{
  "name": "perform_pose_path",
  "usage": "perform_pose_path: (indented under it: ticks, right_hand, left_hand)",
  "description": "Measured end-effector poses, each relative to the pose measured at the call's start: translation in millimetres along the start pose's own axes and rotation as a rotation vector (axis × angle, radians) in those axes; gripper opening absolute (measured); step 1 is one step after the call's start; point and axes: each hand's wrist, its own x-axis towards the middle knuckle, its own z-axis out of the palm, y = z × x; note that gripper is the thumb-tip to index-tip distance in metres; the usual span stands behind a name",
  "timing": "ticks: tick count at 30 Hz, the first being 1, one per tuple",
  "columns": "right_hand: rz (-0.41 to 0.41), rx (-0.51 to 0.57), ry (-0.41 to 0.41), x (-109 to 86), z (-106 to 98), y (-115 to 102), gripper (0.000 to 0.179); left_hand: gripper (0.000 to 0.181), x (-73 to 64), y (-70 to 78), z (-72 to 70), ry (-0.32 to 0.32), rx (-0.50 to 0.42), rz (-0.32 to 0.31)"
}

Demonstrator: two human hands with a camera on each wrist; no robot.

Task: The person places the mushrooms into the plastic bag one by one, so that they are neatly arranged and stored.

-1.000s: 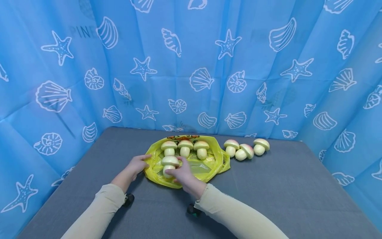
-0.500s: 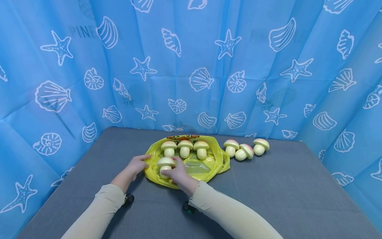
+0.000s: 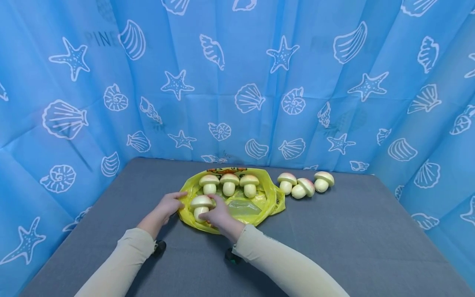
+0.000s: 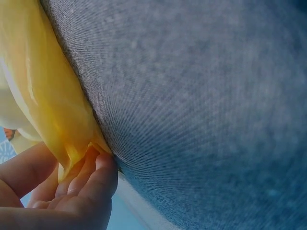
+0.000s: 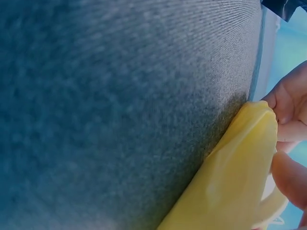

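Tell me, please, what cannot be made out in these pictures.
Held mushroom, head view: part of its stem is covered by the right hand.
Print on the bag, head view: too small to read.
Left hand, left wrist view: cut off by the left and bottom edges.
Black object, right wrist view: cut off by the top edge.

Grey table [image 3: 352, 235], yellow bag [image 3: 268, 185], three mushrooms [image 3: 306, 185]

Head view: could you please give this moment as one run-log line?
left hand: pinches yellow bag; right hand: holds one mushroom; inside bag: three other mushrooms; gray table: three mushrooms
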Motion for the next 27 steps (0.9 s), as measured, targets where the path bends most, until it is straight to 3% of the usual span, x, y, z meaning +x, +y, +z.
perform_pose_path:
  ticks: [11, 18, 27]
  right_hand:
    - [0.01, 0.026, -0.027, -5.4, -7, -2, 0.08]
    - [0.006, 0.05, -0.073, -12.8, -24, -5, 0.079]
    - [-0.009, 0.004, -0.079, -19.4, -52, -12, 0.076]
  left_hand:
    - [0.059, 0.1, 1.4, 0.9, 0.006, 0.013, -0.007]
    - [0.059, -1.1, 1.5, 1.7, 0.011, 0.011, -0.009]
    - [0.059, 0.1, 0.1, 1.1, -0.001, 0.011, 0.006]
